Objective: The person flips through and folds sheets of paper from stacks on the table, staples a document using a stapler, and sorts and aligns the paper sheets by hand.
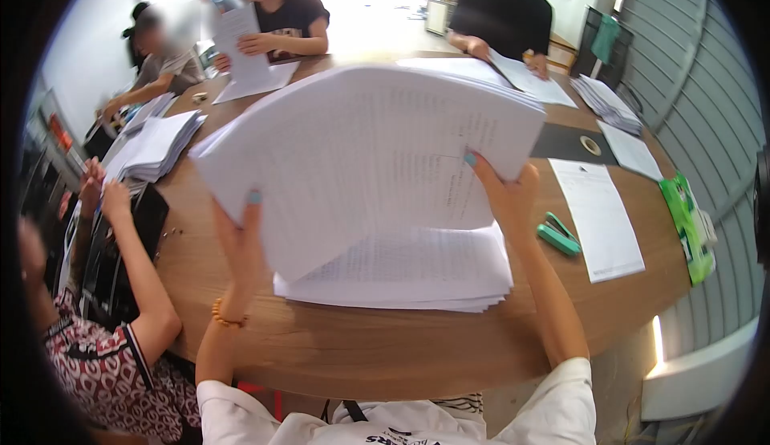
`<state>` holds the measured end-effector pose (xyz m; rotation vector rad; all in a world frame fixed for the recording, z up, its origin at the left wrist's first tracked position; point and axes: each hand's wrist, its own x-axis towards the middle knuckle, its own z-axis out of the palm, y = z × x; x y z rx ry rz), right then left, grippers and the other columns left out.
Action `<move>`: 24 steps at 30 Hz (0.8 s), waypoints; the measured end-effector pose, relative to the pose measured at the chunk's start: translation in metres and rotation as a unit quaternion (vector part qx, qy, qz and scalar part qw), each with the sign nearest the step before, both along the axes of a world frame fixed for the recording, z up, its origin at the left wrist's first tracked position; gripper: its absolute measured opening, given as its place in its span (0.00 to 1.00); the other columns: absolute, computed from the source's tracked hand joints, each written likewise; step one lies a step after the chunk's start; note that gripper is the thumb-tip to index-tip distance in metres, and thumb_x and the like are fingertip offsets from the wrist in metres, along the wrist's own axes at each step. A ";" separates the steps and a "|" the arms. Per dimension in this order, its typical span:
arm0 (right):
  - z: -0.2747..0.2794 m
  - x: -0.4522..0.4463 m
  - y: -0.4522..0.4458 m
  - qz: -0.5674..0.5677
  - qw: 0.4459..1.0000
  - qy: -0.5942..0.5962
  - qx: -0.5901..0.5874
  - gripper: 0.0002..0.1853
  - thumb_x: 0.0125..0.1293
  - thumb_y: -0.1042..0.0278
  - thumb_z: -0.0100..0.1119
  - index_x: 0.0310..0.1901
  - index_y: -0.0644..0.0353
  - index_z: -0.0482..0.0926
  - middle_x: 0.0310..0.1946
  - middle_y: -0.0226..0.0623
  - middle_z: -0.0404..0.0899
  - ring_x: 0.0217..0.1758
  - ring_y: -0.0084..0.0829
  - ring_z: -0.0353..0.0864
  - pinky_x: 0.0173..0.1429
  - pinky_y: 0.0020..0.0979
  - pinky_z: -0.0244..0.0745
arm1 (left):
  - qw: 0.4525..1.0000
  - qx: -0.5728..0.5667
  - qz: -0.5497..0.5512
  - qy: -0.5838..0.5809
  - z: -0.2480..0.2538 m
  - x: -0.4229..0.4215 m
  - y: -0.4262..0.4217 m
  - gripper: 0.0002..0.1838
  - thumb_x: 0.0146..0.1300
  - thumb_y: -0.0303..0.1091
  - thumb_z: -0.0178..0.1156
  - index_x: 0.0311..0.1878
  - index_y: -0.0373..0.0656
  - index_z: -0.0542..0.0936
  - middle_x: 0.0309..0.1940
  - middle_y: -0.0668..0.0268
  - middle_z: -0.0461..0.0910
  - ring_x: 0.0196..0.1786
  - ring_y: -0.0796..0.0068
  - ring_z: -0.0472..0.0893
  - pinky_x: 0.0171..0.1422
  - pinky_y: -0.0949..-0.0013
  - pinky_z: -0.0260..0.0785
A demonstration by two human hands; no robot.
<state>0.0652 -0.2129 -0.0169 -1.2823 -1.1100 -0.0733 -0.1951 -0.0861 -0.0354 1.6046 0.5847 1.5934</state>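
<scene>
Printed sheets point(345, 156) are raised over the near middle of the counter point(321, 357), above a lower stack point(401, 272); my left hand point(241, 240) and right hand point(511, 196) are apart, each clamped on one side; even tension should limit sagging; their print is too blurred to read; my white shirt's point(553, 401) lettering is only partly visible.

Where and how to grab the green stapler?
Probably best with the right hand, once it is off the lifted papers. Come from above and pinch across the thick body of the green stapler, near the end closest to the person, where its two arms meet. It lies flat beside the printed sheet, and its arms spread apart at the far end, so avoid that end.
</scene>
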 end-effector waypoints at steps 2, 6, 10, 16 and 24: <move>0.007 -0.013 0.002 0.000 0.999 -0.023 0.022 0.10 0.51 0.71 0.64 0.31 0.69 0.78 0.21 0.36 0.79 0.21 0.20 0.76 0.25 0.22 0.69 | 0.996 0.067 0.053 0.039 -0.003 0.017 -0.020 0.21 0.63 0.30 0.49 0.57 0.34 0.59 0.47 0.63 0.67 0.46 0.81 0.66 0.51 0.78 0.59; -0.009 -0.017 0.002 -0.055 0.998 0.010 0.025 0.09 0.51 0.72 0.63 0.30 0.70 0.77 0.21 0.35 0.78 0.23 0.19 0.74 0.27 0.21 0.67 | 0.996 0.083 -0.031 0.023 0.003 0.016 -0.020 0.19 0.63 0.30 0.48 0.56 0.35 0.59 0.46 0.63 0.67 0.43 0.82 0.68 0.47 0.76 0.64; -0.024 -0.013 -0.001 -0.056 0.995 0.042 0.065 0.07 0.51 0.74 0.62 0.28 0.70 0.77 0.22 0.34 0.77 0.25 0.20 0.74 0.29 0.21 0.67 | 0.994 0.052 -0.092 0.023 -0.014 0.010 -0.008 0.17 0.63 0.30 0.48 0.52 0.35 0.62 0.45 0.62 0.69 0.40 0.81 0.72 0.42 0.75 0.68; -0.039 -0.005 -0.002 0.062 0.971 0.221 0.071 0.06 0.50 0.75 0.63 0.29 0.68 0.77 0.25 0.32 0.77 0.28 0.20 0.73 0.33 0.21 0.68 | 0.912 -0.194 -0.333 -0.140 -0.012 0.004 0.008 0.15 0.61 0.31 0.51 0.49 0.35 0.67 0.44 0.59 0.72 0.44 0.77 0.74 0.43 0.74 0.69; -0.015 0.000 -0.015 0.052 0.994 0.091 -0.019 0.09 0.51 0.74 0.62 0.33 0.69 0.77 0.28 0.36 0.78 0.31 0.21 0.74 0.35 0.23 0.70 | 0.972 -0.111 -0.206 0.026 0.003 -0.001 0.014 0.09 0.58 0.28 0.54 0.40 0.32 0.74 0.31 0.64 0.77 0.34 0.79 0.76 0.36 0.78 0.68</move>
